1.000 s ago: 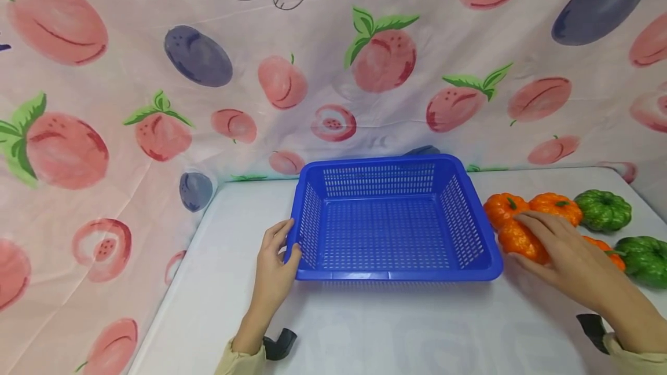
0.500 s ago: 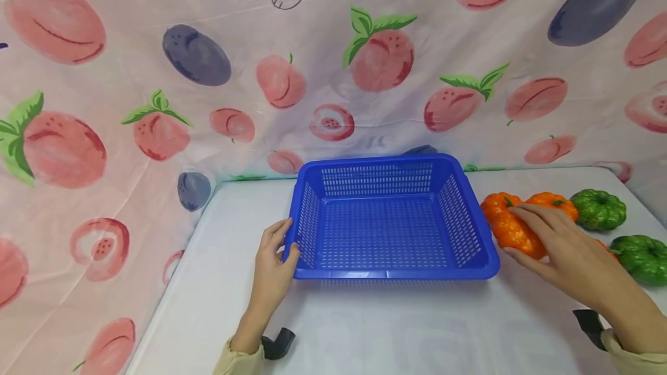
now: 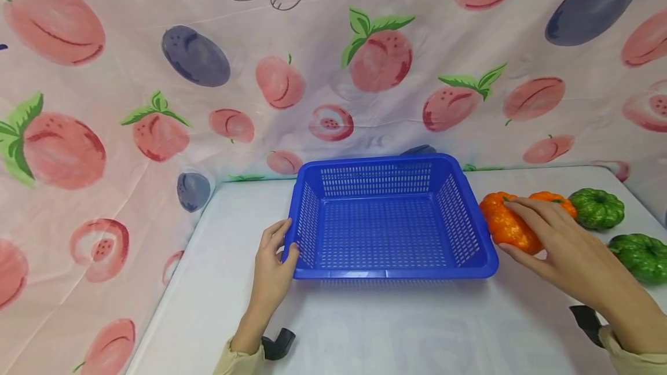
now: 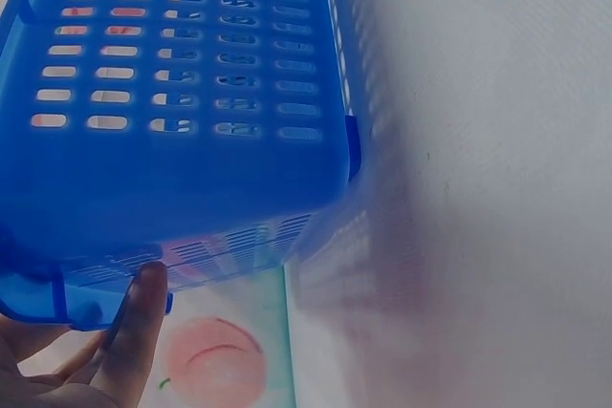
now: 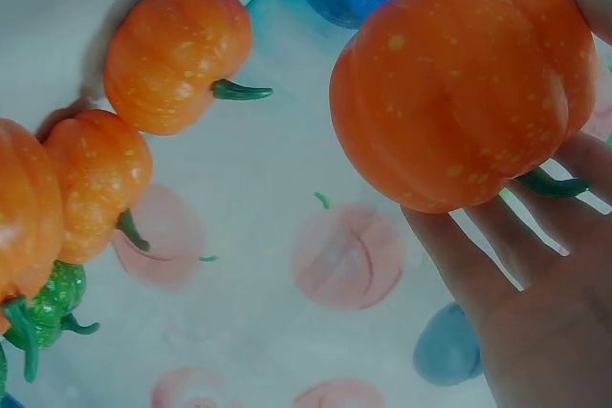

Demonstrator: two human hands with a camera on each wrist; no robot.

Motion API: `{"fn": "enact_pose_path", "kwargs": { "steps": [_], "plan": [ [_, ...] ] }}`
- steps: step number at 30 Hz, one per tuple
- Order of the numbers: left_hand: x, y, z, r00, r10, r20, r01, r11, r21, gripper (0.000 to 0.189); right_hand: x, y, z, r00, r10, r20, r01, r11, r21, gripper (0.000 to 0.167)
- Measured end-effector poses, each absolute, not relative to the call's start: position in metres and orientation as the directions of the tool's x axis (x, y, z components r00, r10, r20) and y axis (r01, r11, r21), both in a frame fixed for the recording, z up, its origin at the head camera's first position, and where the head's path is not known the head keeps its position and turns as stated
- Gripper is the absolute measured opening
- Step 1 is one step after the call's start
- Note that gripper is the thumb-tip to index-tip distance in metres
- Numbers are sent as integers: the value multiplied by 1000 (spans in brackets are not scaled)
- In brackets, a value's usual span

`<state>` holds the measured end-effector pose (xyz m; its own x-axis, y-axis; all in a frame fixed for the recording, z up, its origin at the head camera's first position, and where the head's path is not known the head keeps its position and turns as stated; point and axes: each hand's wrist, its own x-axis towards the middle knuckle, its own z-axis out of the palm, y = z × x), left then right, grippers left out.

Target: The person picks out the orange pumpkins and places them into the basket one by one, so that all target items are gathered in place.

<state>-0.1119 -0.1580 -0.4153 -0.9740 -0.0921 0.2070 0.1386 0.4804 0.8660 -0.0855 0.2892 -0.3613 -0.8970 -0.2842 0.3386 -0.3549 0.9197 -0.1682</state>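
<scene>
My left hand (image 3: 273, 268) grips the left rim of a blue plastic basket (image 3: 391, 274), thumb over the edge. In the left wrist view, a fingertip (image 4: 148, 284) touches the rim corner beside the slotted basket wall (image 4: 191, 169). My right hand (image 3: 565, 250) holds an orange toy pumpkin (image 5: 459, 83) with a green stem, thumb on one side and fingers spread round the other. From the head, this pumpkin is close beside the basket's right wall and overlaps another orange pumpkin (image 3: 490, 206). The basket's inside holds nothing.
More orange pumpkins (image 5: 177, 54) sit on the white table right of the basket. Two green pumpkins (image 3: 596, 208) stand farther right, one nearer the front. A fruit-print cloth (image 3: 333, 62) hangs behind and at the left of the table.
My right hand has shifted slightly left and up with the orange pumpkin, which now covers more of the one behind it. The left hand stays on the basket rim.
</scene>
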Motion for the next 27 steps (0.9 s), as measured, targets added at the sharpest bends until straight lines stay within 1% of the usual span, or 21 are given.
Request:
{"fn": "enact_pose_path", "kwargs": {
  "steps": [9, 19, 27],
  "plan": [
    [-112, -159, -417, -973, -92, 212, 146, 469, 871, 49, -89, 282, -357, -894, -295, 338, -365, 916, -166, 79],
    [-111, -158, -416, -975, -93, 204, 141, 455, 879, 49, -95, 270, -353, -847, -349, 401, -445, 879, -173, 75],
    [-112, -158, -416, -974, -97, 205, 139, 459, 877, 48, -96, 262, -350, -849, -358, 389, -449, 876, -174, 77]
  ]
}}
